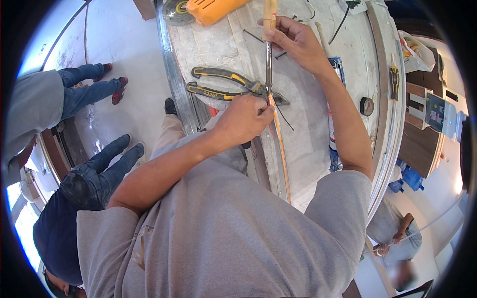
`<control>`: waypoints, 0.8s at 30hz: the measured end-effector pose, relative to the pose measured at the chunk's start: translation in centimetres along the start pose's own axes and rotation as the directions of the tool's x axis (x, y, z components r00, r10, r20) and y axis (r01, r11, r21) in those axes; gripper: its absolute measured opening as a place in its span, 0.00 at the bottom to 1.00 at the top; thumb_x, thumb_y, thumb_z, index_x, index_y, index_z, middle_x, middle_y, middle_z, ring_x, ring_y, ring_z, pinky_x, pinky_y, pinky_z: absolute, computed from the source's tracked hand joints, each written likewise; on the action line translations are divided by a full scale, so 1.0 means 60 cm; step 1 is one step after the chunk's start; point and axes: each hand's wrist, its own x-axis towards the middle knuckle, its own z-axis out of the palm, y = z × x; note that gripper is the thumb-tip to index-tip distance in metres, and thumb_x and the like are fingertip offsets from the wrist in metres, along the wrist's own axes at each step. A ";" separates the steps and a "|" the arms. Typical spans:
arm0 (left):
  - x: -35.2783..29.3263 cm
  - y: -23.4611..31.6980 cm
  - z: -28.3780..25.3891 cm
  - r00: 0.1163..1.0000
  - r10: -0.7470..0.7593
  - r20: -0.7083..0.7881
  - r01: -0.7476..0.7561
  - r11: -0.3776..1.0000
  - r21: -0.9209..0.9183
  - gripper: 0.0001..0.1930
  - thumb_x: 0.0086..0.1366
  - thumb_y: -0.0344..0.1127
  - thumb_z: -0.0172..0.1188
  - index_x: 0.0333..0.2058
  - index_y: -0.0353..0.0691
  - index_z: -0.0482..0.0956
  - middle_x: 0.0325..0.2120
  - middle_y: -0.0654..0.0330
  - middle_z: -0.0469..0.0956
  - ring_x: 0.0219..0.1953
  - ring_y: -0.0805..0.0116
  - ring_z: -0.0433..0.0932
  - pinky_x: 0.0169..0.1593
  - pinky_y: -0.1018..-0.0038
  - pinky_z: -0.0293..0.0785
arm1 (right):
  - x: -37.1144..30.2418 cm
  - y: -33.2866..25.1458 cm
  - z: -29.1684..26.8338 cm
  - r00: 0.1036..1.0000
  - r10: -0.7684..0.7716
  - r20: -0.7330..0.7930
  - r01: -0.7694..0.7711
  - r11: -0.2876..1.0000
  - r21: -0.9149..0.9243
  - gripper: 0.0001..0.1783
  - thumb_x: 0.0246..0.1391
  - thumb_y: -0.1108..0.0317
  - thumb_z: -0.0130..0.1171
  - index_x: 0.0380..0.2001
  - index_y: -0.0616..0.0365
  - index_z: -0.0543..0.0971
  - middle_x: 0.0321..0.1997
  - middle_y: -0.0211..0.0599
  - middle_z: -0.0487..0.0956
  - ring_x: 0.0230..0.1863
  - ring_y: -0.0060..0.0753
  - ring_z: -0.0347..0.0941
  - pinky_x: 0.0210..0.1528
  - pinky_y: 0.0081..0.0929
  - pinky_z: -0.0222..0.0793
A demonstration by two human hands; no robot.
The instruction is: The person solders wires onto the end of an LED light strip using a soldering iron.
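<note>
My right hand [296,43] is closed round the lower end of a pale yellow-brown handle. From that handle a long, thin metal shaft [269,67], like a screwdriver's, runs down toward my other hand. My left hand [244,117] pinches the end of an orange cable [283,161] right by the tip of the shaft; the fingers partly hide the contact. The cable trails down across the worktop [308,164] toward my body. Just beyond my left hand lie pliers [223,75] with black and yellow handles, their jaws pointing right, behind the shaft.
An orange power tool [211,11] with a disc lies at the far left of the worktop. Loose dark screws or nails [253,36] are near my right hand. A can-like tube [332,126], a round black item [366,106] and a yellow-black tool [394,82] are right. People stand left and lower right.
</note>
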 end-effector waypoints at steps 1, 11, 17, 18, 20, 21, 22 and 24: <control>0.000 0.000 0.000 1.000 0.005 -0.006 -0.005 1.000 -0.012 0.21 0.69 0.39 0.56 0.19 0.31 0.74 0.09 0.59 0.72 0.11 0.75 0.70 0.18 0.73 0.67 | 0.000 -0.001 0.001 1.000 0.000 -0.001 0.000 1.000 -0.006 0.21 0.65 0.58 0.58 0.55 0.61 0.77 0.34 0.22 0.76 0.30 0.11 0.64 0.32 0.13 0.62; -0.002 0.002 -0.003 1.000 0.000 0.016 0.000 0.999 -0.037 0.19 0.68 0.36 0.52 0.20 0.30 0.73 0.10 0.59 0.71 0.12 0.74 0.70 0.20 0.72 0.68 | 0.000 0.002 -0.001 1.000 0.020 -0.015 -0.020 0.999 -0.035 0.21 0.65 0.58 0.59 0.54 0.61 0.77 0.34 0.22 0.76 0.30 0.11 0.65 0.33 0.12 0.63; -0.002 0.006 -0.003 0.999 -0.033 0.024 0.034 0.999 -0.033 0.19 0.68 0.37 0.52 0.20 0.30 0.73 0.10 0.59 0.71 0.12 0.75 0.71 0.20 0.72 0.68 | 0.000 0.002 -0.004 1.000 0.012 -0.002 -0.012 0.998 -0.058 0.21 0.66 0.57 0.57 0.55 0.60 0.77 0.34 0.22 0.77 0.30 0.11 0.65 0.33 0.12 0.64; -0.003 0.006 -0.003 0.999 -0.031 0.022 0.032 0.999 -0.038 0.19 0.68 0.37 0.52 0.20 0.31 0.73 0.10 0.59 0.72 0.12 0.75 0.71 0.19 0.72 0.68 | -0.001 0.000 -0.003 1.000 0.013 0.001 -0.013 0.998 -0.056 0.21 0.66 0.57 0.56 0.55 0.60 0.77 0.34 0.22 0.77 0.30 0.11 0.65 0.33 0.12 0.64; -0.003 0.007 -0.002 0.999 -0.028 0.021 0.029 0.999 -0.043 0.19 0.68 0.37 0.52 0.20 0.31 0.73 0.11 0.59 0.72 0.12 0.75 0.71 0.19 0.72 0.68 | -0.001 -0.002 -0.002 1.000 0.014 0.003 -0.014 0.998 -0.054 0.21 0.67 0.58 0.55 0.55 0.60 0.77 0.34 0.22 0.77 0.30 0.11 0.65 0.33 0.12 0.64; -0.003 0.007 -0.001 0.999 -0.033 -0.002 0.033 0.998 -0.058 0.18 0.66 0.36 0.53 0.20 0.28 0.73 0.11 0.51 0.70 0.13 0.63 0.70 0.22 0.65 0.68 | -0.001 -0.002 -0.002 1.000 0.017 0.007 -0.017 0.999 -0.047 0.21 0.67 0.58 0.55 0.55 0.60 0.77 0.35 0.23 0.77 0.30 0.11 0.65 0.33 0.12 0.64; -0.003 0.008 0.000 0.999 -0.038 -0.024 0.036 0.997 -0.074 0.18 0.64 0.36 0.55 0.21 0.24 0.74 0.12 0.42 0.69 0.14 0.51 0.68 0.26 0.59 0.68 | -0.001 -0.002 -0.002 1.000 0.021 0.011 -0.020 0.999 -0.041 0.21 0.67 0.58 0.55 0.55 0.60 0.77 0.35 0.23 0.77 0.30 0.11 0.65 0.33 0.12 0.64; -0.003 0.005 -0.003 0.999 -0.035 -0.001 0.035 0.997 -0.072 0.18 0.66 0.36 0.53 0.20 0.28 0.73 0.11 0.51 0.70 0.12 0.63 0.70 0.22 0.65 0.68 | 0.001 -0.005 -0.003 1.000 0.027 0.016 -0.027 1.000 0.000 0.20 0.65 0.58 0.57 0.53 0.61 0.78 0.34 0.23 0.77 0.31 0.11 0.68 0.35 0.14 0.67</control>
